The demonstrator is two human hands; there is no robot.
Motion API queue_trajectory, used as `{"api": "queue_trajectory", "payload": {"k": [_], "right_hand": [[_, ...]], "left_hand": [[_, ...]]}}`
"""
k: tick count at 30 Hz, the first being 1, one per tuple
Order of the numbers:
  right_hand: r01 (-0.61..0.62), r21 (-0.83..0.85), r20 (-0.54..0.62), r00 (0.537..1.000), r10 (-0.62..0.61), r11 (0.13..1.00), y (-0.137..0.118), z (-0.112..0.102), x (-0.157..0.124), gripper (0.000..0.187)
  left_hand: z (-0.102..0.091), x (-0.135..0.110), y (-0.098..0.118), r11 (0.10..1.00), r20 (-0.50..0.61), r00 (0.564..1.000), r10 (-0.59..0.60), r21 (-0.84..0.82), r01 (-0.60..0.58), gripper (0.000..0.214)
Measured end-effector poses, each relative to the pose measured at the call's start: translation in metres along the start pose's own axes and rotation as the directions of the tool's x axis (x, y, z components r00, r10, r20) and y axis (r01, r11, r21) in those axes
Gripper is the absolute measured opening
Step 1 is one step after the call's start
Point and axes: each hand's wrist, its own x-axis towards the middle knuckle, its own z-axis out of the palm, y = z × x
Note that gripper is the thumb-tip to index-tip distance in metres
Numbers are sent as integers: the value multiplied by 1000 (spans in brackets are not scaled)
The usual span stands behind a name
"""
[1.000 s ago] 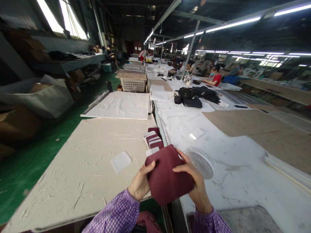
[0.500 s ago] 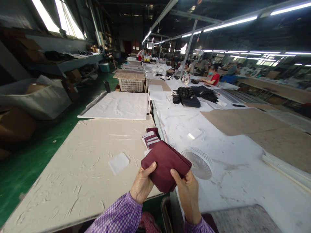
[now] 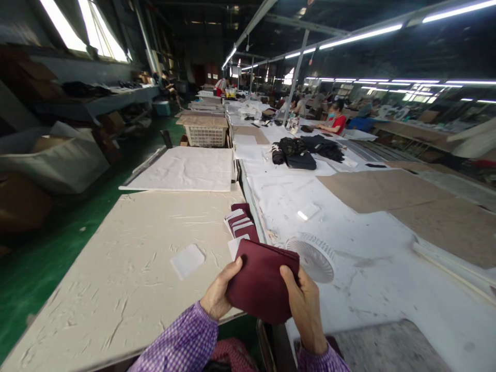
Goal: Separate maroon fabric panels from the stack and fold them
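Both my hands grip a folded maroon fabric piece (image 3: 261,279) above the near edge of the table. My left hand (image 3: 219,297) pinches its left edge with the thumb on top. My right hand (image 3: 304,305) clasps its right side, thumb pressed on the cloth. Just beyond lies a stack of maroon pieces with white labels (image 3: 240,225) on the cream table (image 3: 127,243). A white square patch (image 3: 187,261) rests to the left of my hands.
A small white fan (image 3: 312,257) lies on the white-covered table (image 3: 368,289) at right. Black garments (image 3: 302,152) sit farther back. A white basket (image 3: 205,135), cardboard sheets (image 3: 372,188) and a green floor (image 3: 34,268) surround. People work at distant benches.
The maroon piece has been turned and flattened between my hands. My right hand moved from its top edge down to its right side, and the camera has shifted slightly.
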Motion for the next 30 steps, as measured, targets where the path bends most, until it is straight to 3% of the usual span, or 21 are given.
{"api": "queue_trajectory", "payload": {"k": [2, 9, 14, 20, 26, 30], "right_hand": [[-1, 26, 41, 999, 0, 1000, -3, 0, -2, 32], [-54, 161, 130, 991, 33, 985, 2, 6, -12, 55], [-4, 49, 25, 1000, 3, 999, 15, 13, -20, 65], [19, 128, -35, 999, -14, 992, 20, 9, -22, 71], [105, -13, 24, 994, -104, 994, 28, 0, -21, 55], [303, -236, 47, 953, -300, 923, 27, 1, -23, 51]], "left_hand": [[3, -2, -3, 999, 15, 1000, -11, 40, 10, 31], [11, -6, -16, 992, -3, 993, 121, 23, -120, 34], [7, -8, -17, 992, 9, 992, 126, 16, -126, 34], [3, -9, -19, 999, 62, 998, 16, -45, -13, 42], [1, -7, -14, 998, 47, 999, -23, -63, 26, 42], [1, -6, -12, 997, 19, 1000, -9, -76, 10, 41]]}}
